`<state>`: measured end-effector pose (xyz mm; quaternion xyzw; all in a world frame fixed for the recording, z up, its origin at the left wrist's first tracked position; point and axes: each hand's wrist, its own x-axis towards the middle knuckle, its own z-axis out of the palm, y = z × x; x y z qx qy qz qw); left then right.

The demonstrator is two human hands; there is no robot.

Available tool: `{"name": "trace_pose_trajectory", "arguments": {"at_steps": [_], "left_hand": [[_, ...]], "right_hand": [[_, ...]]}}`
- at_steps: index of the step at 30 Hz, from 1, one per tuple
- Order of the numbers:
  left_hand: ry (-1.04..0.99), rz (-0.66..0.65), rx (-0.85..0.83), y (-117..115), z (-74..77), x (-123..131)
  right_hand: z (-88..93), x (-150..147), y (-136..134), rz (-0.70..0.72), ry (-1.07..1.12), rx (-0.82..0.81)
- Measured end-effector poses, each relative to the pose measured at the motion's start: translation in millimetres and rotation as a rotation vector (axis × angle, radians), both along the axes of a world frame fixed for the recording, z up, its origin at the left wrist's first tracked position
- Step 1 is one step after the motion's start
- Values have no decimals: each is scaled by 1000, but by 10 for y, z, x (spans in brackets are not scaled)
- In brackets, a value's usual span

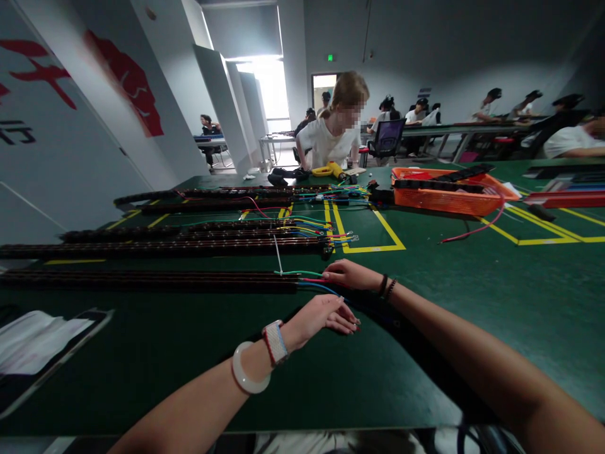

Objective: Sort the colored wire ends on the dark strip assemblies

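A long black cable bundle [155, 281] lies across the green table [227, 359] in front of me. Out of its right end come a green wire [288, 273], a red wire [312, 280] and a blue wire [312, 285]. A white cable tie [278, 257] stands up near that end. My right hand [350, 273] has its fingers closed at the red wire, partly covering it. Nearer to me, my left hand [324, 316] hangs palm down beside the blue wire, fingers extended and a little apart, with nothing seen in it.
Further cable bundles [165, 250] with coloured wire ends lie beyond. An orange basket [439, 200] stands at the back right, near a yellow heat gun [336, 170]. Left, papers [35, 340] rest on a dark tray. A person [326, 142] leans over the far side.
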<state>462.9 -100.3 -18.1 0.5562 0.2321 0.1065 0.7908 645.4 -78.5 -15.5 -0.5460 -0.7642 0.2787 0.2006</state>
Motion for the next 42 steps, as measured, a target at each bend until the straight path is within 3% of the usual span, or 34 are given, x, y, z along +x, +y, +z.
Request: {"name": "trace_pose_trajectory", "arguments": {"at_steps": [5, 15, 21, 26, 31, 34, 42], "left_hand": [[45, 21, -3, -2, 8, 18], [12, 7, 9, 25, -77, 29], [7, 50, -43, 16, -33, 23], [-18, 101, -236, 64, -17, 11], [-110, 190, -386, 89, -30, 4], [-172, 301, -420, 80, -30, 16], [-253, 540, -445, 26, -13, 57]], "right_hand": [[21, -61, -28, -15, 41, -103], [29, -94, -61, 6, -10, -112], [46, -172, -100, -45, -94, 41], [70, -211, -135, -96, -147, 119], [96, -230, -148, -18, -280, 261], [128, -255, -163, 28, -429, 419], [220, -345, -243, 163, -760, 570]]}}
